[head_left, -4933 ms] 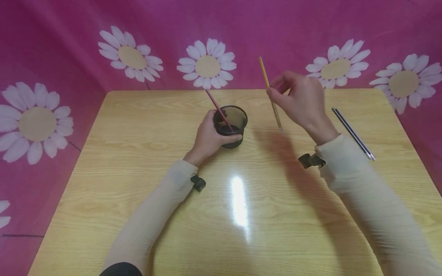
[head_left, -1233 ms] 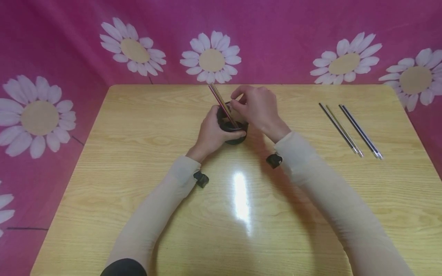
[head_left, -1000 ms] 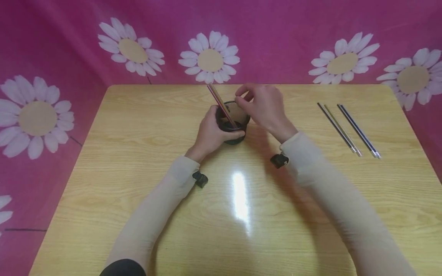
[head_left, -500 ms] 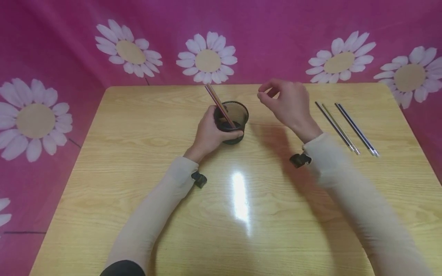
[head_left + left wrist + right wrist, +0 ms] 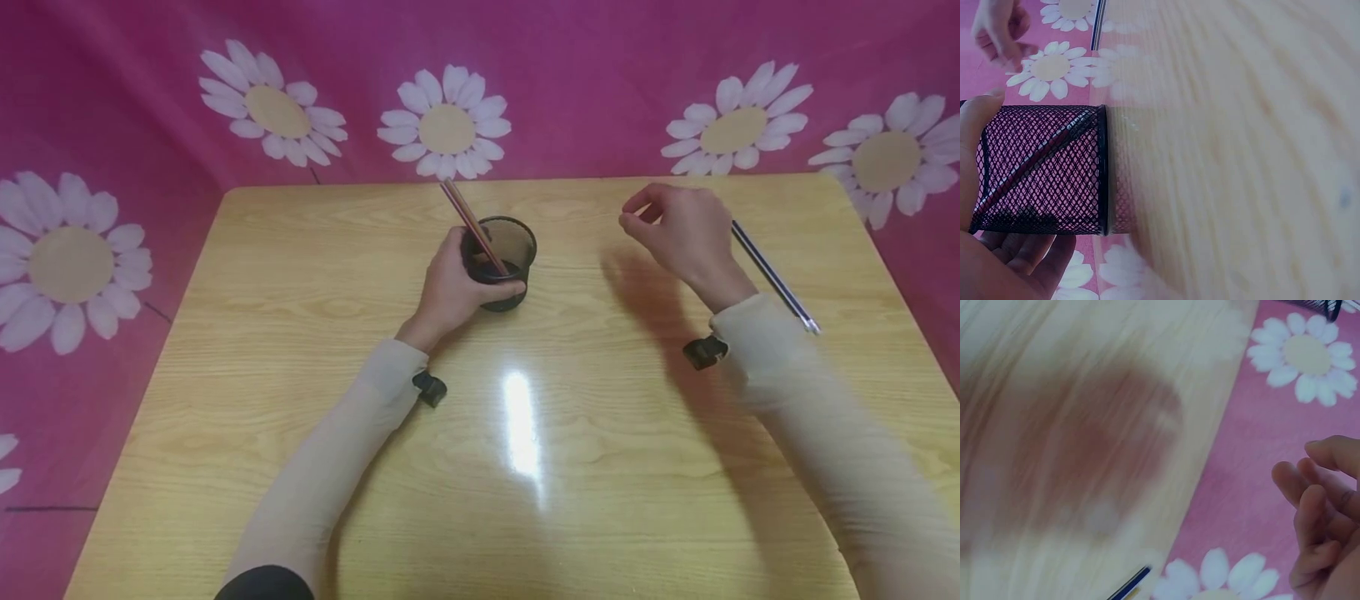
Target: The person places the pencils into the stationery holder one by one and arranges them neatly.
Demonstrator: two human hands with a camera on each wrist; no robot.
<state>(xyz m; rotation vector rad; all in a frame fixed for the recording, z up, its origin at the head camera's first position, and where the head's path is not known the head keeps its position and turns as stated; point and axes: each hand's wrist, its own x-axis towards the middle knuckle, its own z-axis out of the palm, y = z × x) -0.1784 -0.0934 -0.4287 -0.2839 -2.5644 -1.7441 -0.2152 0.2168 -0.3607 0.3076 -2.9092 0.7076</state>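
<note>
My left hand (image 5: 452, 287) grips a black mesh pencil cup (image 5: 516, 243) standing on the table, thumb across the near side. Inside, a red pencil and a gold-coloured pencil (image 5: 467, 215) lean together toward the back left. The left wrist view shows the fingers curled round the cup's mesh wall (image 5: 1041, 165). Well to the right of the cup, my right hand (image 5: 686, 232) hovers above the table, loosely curled and holding nothing. Close beyond it lie blue striped pencils (image 5: 776, 277). A dark pencil (image 5: 1129, 585) and a gold one (image 5: 1135, 594) show partly in the right wrist view.
The wooden table (image 5: 360, 500) ends at a pink cloth (image 5: 585, 83) with big white daisies, which also hangs along the left side. A bright light reflection (image 5: 521, 425) lies on the tabletop in front of the cup.
The yellow pencil my right hand pinched earlier now leans in the cup beside the red one. Since then that hand has drawn away empty to the right. The left hand keeps its hold.
</note>
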